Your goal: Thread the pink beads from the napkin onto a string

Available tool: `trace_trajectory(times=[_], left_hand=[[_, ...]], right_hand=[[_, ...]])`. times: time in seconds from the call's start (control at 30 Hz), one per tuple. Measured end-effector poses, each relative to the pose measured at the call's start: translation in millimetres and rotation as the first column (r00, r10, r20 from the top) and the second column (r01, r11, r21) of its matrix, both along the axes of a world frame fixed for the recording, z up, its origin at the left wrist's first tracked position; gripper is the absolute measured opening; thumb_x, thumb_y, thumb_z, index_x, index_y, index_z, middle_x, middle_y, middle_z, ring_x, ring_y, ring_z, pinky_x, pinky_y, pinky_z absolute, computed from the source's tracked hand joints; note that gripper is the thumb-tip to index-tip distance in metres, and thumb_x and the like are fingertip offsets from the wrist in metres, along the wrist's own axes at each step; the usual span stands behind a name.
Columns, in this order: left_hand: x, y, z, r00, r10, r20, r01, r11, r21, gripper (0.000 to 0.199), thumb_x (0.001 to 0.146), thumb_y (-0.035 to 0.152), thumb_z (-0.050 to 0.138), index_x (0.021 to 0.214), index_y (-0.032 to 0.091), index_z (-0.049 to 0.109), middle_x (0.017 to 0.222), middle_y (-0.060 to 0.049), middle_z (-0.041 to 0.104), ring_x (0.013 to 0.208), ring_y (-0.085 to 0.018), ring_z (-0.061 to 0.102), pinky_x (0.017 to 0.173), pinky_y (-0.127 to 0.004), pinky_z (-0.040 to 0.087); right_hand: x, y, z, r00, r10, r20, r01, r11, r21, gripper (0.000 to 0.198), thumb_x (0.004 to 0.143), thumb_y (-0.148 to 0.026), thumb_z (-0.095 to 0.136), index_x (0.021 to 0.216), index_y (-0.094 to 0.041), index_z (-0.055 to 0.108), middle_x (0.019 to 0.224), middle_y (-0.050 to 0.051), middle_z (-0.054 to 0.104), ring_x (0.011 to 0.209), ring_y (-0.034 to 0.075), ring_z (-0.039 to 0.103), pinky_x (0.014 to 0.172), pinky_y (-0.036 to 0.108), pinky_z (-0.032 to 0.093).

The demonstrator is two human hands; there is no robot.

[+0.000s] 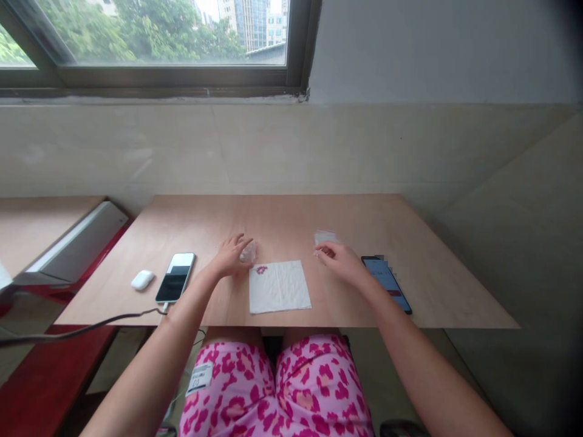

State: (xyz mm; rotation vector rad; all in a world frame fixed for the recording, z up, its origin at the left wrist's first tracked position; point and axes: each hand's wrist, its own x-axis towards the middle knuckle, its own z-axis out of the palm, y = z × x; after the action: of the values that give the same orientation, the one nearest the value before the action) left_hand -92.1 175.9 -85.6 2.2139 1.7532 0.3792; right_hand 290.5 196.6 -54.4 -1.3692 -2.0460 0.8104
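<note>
My left hand [231,255] is curved round a small clear plastic piece [249,252], thumb and fingers at its sides; whether it is a bag or a cup I cannot tell. Pinched fingers on my right hand [334,257] meet at a tiny pinkish thing too small to name. Just beyond them lies a clear plastic bag [326,236], partly hidden by the fingers. Between my hands a white square cloth or napkin [280,291] lies flat, with a small cluster of red pieces or a red pattern [261,269] at its far left corner.
A phone [176,279] with a cable plugged in lies at left, beside a white earbud case [143,280]. Another phone [387,284] is near my right forearm. The wooden table [282,212] reaches toward the wall under a window [173,36]. A red bench [54,376] stands lower left.
</note>
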Motion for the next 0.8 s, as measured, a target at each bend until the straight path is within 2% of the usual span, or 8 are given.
trace_trajectory(times=[0.1,0.27,0.4,0.6,0.7,0.8], left_hand=[[-3,10,-1.2,0.999,-0.021,0.031,0.022,0.999,-0.031,0.07,0.075,0.043,0.084,0.138,0.021,0.062,0.154,-0.02,0.046,0.142,-0.044,0.045,0.117,-0.057,0.036],[-2,-1,16.3,0.982,-0.031,0.186,0.02,0.998,0.063,0.054,0.084,0.049,0.077,0.128,0.021,0.063,0.147,-0.015,0.055,0.133,-0.036,0.056,0.111,-0.05,0.045],[14,-31,39.6,0.96,-0.05,0.275,0.015,0.991,0.129,0.05,0.087,0.046,0.075,0.128,0.023,0.059,0.125,-0.011,0.068,0.115,-0.03,0.066,0.098,-0.044,0.051],[49,-90,61.4,0.944,-0.143,0.299,0.069,0.967,0.244,0.045,0.089,0.04,0.074,0.126,0.023,0.055,0.106,-0.006,0.065,0.094,-0.024,0.065,0.083,-0.037,0.052],[57,-114,65.9,0.942,-0.168,0.292,0.088,0.959,0.27,0.042,0.09,0.031,0.071,0.126,0.024,0.052,0.106,-0.006,0.063,0.096,-0.024,0.064,0.084,-0.037,0.052],[57,-132,66.7,0.936,-0.172,0.308,0.086,0.958,0.274,0.044,0.09,0.028,0.07,0.129,0.025,0.051,0.116,-0.008,0.063,0.103,-0.025,0.064,0.087,-0.038,0.052]], right_hand=[[-12,-11,3,0.998,0.059,0.0,-0.059,0.998,-0.014,0.025,0.094,-0.032,0.056,0.101,-0.018,0.075,0.09,0.007,0.077,0.08,0.021,0.069,0.075,0.03,0.05],[-30,-19,3,0.993,0.118,-0.025,-0.119,0.991,-0.059,0.023,0.094,-0.029,0.057,0.102,-0.017,0.076,0.092,0.008,0.078,0.083,0.021,0.071,0.075,0.031,0.05],[-56,-34,14,0.978,0.18,-0.102,-0.184,0.983,-0.027,0.021,0.096,-0.029,0.06,0.1,-0.018,0.077,0.094,0.008,0.078,0.083,0.02,0.07,0.073,0.029,0.051],[-105,-77,39,0.896,0.287,-0.339,-0.307,0.952,-0.005,0.023,0.096,-0.035,0.064,0.108,-0.021,0.077,0.111,0.007,0.076,0.074,0.015,0.068,0.065,0.026,0.053],[-119,-96,42,0.874,0.305,-0.378,-0.356,0.932,-0.072,0.023,0.094,-0.037,0.067,0.107,-0.021,0.077,0.113,0.007,0.075,0.06,0.011,0.063,0.055,0.024,0.051],[-124,-108,38,0.854,0.296,-0.428,-0.403,0.897,-0.183,0.026,0.096,-0.042,0.063,0.097,-0.02,0.077,0.101,0.006,0.075,0.052,0.01,0.059,0.046,0.023,0.047]])
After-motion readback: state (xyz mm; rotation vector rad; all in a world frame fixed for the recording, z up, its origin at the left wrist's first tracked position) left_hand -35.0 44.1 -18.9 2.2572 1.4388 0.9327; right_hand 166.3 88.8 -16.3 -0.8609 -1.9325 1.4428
